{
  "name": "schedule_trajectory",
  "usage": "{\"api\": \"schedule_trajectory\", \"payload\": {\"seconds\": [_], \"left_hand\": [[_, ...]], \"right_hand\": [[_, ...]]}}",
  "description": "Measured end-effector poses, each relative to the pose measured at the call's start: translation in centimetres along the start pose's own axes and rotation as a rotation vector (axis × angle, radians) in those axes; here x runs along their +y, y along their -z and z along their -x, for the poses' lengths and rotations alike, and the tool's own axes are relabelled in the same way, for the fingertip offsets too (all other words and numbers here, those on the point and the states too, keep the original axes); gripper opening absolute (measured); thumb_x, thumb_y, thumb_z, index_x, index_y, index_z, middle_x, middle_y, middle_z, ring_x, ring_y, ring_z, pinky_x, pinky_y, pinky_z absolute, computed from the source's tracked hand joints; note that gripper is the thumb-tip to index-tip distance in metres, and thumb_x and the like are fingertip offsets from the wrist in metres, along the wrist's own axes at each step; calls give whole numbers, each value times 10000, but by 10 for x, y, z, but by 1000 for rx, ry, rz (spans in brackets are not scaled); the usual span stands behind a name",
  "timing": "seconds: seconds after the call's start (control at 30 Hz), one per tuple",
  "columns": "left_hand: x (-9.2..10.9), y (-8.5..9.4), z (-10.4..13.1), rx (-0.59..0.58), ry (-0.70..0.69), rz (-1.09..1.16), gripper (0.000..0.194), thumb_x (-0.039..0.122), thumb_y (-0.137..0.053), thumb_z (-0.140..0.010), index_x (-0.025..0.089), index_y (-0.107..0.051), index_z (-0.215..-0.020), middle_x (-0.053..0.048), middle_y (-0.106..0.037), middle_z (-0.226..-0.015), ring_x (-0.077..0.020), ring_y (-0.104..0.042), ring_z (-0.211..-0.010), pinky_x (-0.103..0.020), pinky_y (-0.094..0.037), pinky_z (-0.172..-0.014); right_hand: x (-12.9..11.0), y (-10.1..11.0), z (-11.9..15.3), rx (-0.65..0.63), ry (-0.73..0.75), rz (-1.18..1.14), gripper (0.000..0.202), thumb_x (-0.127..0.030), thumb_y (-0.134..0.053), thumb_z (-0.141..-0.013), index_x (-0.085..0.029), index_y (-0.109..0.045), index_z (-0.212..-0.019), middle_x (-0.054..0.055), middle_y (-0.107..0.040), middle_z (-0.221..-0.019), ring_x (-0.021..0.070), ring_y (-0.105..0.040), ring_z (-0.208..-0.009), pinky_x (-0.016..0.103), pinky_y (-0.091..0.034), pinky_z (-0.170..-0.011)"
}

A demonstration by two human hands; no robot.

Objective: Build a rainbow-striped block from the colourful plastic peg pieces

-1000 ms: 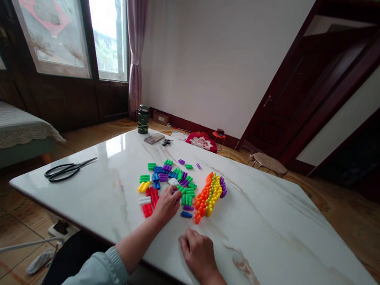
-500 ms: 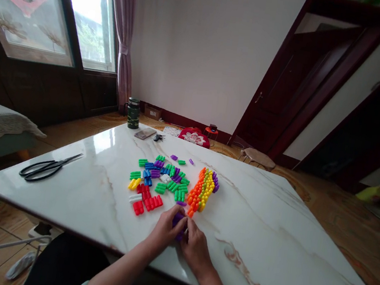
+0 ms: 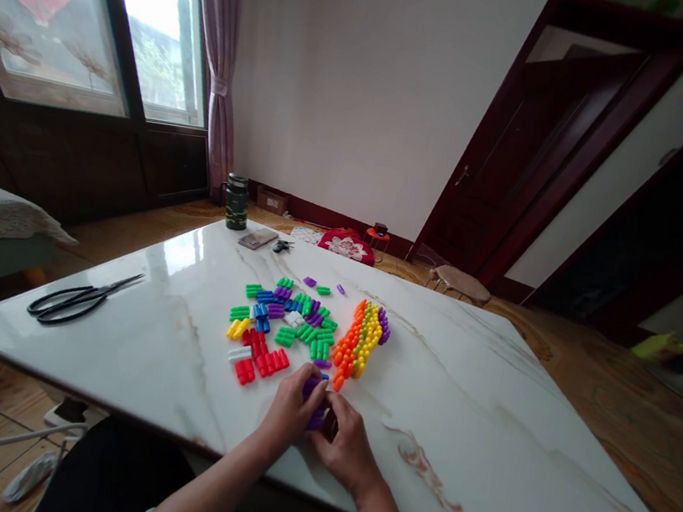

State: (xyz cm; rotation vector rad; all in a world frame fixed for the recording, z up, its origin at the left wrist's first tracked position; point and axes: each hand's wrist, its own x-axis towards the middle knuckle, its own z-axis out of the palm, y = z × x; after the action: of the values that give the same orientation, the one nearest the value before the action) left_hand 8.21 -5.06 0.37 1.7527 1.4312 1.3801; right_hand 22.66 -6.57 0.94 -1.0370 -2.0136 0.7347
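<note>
My left hand (image 3: 288, 405) is closed around purple plastic building blocks (image 3: 314, 420) near the front edge of the table. Curled against the right side of the same blocks is my right hand (image 3: 348, 445), its thumb and fingers bent round them. The fingers hide much of the held piece, and a bit of blue shows at its top. Just beyond my hands stands a joined row of orange, yellow and purple blocks (image 3: 360, 339). Loose red blocks (image 3: 264, 355), green blocks (image 3: 321, 346) and other colours lie to the left of that row. One purple block (image 3: 322, 364) lies close to my fingertips.
Black-handled scissors (image 3: 81, 300) lie on the left of the marble-patterned table (image 3: 482, 428). Towards the far corner are a camouflage flask (image 3: 236, 203), a phone (image 3: 258, 238) and keys (image 3: 283, 246). A round stool (image 3: 459, 284) stands beyond the table.
My right hand's fingers have spread and arched away from the purple blocks, with a gap now showing between them. A bit of blue has come into sight. The view has shifted slightly.
</note>
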Motion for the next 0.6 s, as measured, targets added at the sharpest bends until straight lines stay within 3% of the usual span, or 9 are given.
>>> {"api": "schedule_trajectory", "payload": {"seconds": [0.2,0.43,0.53,0.6], "left_hand": [[-1,-1,-1,-50,10,65,149,332,-525,-875,192,-549,-832,15,-609,-715,-124,-569,-645,-224,-433,-637],[-2,-1,-3,-38,3,88,124,307,-559,-856,186,-565,-826,12,-622,-727,-121,-568,-656,-215,-440,-637],[-4,1,-3,-8,-26,64,102,281,-563,-849,187,-582,-817,8,-632,-735,-123,-581,-660,-217,-444,-642],[-5,1,-3,8,-60,23,67,234,-557,-839,190,-602,-815,-4,-645,-764,-132,-602,-696,-224,-452,-667]], "right_hand": [[4,2,-1,12,-121,-231,434,-160,-716,-673,-184,-589,-1087,16,-633,-850,127,-548,-619,231,-447,-536],[9,6,-1,2,-238,-549,485,-215,-740,-688,-186,-583,-1147,51,-671,-944,187,-631,-786,285,-504,-677],[7,11,0,13,-250,-674,449,-252,-740,-701,-195,-568,-1111,40,-661,-921,168,-621,-746,264,-491,-629],[7,13,1,94,-240,-718,420,-288,-731,-718,-201,-552,-1088,29,-647,-894,148,-601,-708,241,-474,-590]]}}
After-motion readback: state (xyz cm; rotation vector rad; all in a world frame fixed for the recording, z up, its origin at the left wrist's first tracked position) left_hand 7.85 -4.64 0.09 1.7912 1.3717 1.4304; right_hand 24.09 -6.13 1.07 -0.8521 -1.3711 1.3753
